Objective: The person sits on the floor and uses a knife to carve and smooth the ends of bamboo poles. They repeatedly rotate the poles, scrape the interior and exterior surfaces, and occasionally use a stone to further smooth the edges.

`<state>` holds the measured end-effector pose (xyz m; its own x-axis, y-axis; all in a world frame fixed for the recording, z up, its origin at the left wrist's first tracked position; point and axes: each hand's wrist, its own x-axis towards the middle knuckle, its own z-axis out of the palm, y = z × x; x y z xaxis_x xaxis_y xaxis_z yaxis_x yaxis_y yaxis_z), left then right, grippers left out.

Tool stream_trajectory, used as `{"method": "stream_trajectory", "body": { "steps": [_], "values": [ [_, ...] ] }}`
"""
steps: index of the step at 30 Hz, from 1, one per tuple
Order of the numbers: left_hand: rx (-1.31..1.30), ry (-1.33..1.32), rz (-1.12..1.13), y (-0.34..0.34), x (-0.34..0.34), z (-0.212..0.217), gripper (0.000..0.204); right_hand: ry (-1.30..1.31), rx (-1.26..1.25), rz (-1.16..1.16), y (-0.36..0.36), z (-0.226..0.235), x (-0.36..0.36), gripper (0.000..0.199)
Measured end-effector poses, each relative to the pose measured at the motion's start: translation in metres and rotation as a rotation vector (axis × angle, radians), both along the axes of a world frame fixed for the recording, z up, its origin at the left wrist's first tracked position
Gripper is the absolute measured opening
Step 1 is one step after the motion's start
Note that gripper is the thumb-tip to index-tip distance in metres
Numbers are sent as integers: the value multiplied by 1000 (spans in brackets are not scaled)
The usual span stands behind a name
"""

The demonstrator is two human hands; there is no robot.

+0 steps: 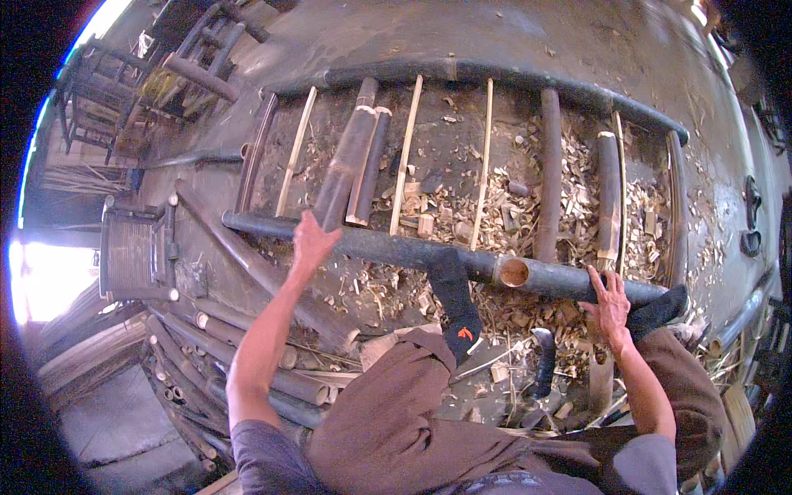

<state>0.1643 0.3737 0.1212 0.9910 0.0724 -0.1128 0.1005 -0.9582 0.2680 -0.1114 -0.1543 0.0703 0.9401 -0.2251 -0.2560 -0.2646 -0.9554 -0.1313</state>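
Bamboo frame (462, 74): ladder-like assembly of dark poles lying flat on the ground, with a far rail, a near rail and cross-pieces between them.
Near rail (388, 247): dark bamboo pole running left to right across the middle of the view; both hands and both feet meet it.
Round hole (514, 272): cut in the near rail, between the two feet, well left of the right-hand fingers.
Cross-pieces (549, 173): thick dark poles and thin pale slats (406, 157) spanning from far rail to near rail.
Pole stack (239, 346): loose bamboo poles piled at the person's left, beside the left forearm.
Shavings (495, 214): pale chips spread inside the frame and below the near rail.
Left foot (455, 301): in a dark sock, toes pressed against the near rail.
Right foot (660, 307): in a dark sock, just beside the right hand.
Left hand (312, 241): fingers extended and loosely spread, resting on the near rail's left portion, not wrapped round it.
Right hand (609, 307): fingers spread flat, fingertips on the near rail's right portion; nothing gripped.
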Motion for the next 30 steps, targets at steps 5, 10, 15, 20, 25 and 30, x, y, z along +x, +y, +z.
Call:
{"method": "stream_trajectory", "body": {
  "steps": [5, 10, 15, 20, 25, 30],
  "values": [
    [-21, -73, -5, -42, -24, -52, 68, -22, -15, 24, -4, -13, -1, 90],
    [-176, -193, -54, -37, -7, -74, 46, -36, -47, 25, -4, -9, -3, 88],
    [-57, -128, -198, 5, 49, -139, 43, -54, -21, 24, 1, -9, -2, 90],
    [197, -34, -175, 12, 66, -156, 55, -36, -55, 28, 3, -11, 0, 91],
    [-183, 184, -123, 1, 67, -100, 57, -42, -73, 4, -5, -13, -2, 91],
    [-1300, 516, 420, -13, 52, -31, 47, -42, -38, -27, -2, -8, 2, 91]
  ]
}}
